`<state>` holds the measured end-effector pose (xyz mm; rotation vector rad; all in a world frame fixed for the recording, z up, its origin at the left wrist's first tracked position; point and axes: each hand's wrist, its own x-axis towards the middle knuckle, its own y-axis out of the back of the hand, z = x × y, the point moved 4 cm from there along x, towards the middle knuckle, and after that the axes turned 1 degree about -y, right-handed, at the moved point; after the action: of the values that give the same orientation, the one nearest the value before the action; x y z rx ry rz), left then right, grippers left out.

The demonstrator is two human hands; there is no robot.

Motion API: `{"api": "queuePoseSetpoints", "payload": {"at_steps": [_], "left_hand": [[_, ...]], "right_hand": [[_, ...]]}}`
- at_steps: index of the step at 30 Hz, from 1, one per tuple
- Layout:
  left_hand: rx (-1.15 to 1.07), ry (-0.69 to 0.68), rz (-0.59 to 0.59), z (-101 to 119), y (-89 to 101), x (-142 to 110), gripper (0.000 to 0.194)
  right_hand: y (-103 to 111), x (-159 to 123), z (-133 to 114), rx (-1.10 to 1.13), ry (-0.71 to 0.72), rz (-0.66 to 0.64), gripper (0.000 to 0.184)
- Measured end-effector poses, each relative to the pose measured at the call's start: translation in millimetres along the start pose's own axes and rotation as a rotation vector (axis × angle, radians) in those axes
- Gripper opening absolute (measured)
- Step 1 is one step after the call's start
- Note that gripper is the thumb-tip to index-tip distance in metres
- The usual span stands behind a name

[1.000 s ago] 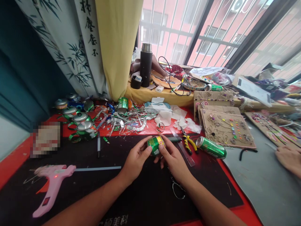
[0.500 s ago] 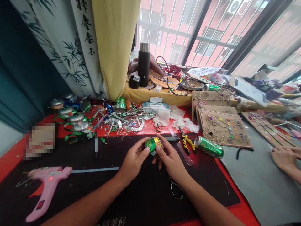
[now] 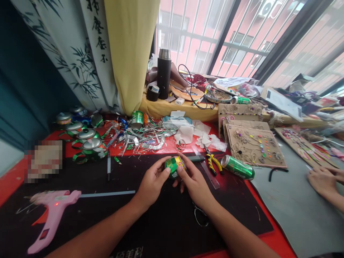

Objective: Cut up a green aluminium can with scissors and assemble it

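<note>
My left hand (image 3: 153, 180) and my right hand (image 3: 195, 181) hold a small green drink can (image 3: 174, 166) between them above a black work mat (image 3: 80, 222). The fingers of both hands wrap its sides and hide part of it. A second green can (image 3: 238, 167) lies on its side to the right of my right hand. Near that hand are yellow-and-black pliers (image 3: 212, 165) and a clear ruler (image 3: 207, 172). Scissors (image 3: 200, 216) lie on the mat below it. A pink glue gun (image 3: 52, 215) rests left of my left hand.
Silver and green can strips (image 3: 142, 138) and can-made ornaments (image 3: 91, 145) crowd the red table behind the mat. Decorated cardboard panels (image 3: 254, 145) stand to the right. A co-worker's hand (image 3: 321, 181) rests at the right edge. A black thermos (image 3: 163, 79) stands on the windowsill.
My hands still hold the can in much the same grip. The whole scene has shifted slightly left in view, and the co-worker's hand has moved further in from the right.
</note>
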<state>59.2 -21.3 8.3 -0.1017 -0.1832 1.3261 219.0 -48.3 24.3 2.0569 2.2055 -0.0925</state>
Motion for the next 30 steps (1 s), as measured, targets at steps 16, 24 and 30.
{"api": "queuePoseSetpoints", "payload": {"at_steps": [16, 24, 30], "left_hand": [[-0.017, 0.002, 0.001, 0.2, -2.2, -0.9, 0.054], [-0.039, 0.022, -0.031, -0.6, -3.9, -3.0, 0.06], [0.003, 0.007, -0.027, 0.9, -2.8, -1.5, 0.054]], "right_hand": [[1.0, 0.4, -0.9, 0.047, 0.012, 0.0, 0.081], [2.5, 2.3, -2.5, 0.051, 0.01, 0.008, 0.079], [1.5, 3.3, 0.0, 0.038, 0.019, -0.002, 0.079]]}}
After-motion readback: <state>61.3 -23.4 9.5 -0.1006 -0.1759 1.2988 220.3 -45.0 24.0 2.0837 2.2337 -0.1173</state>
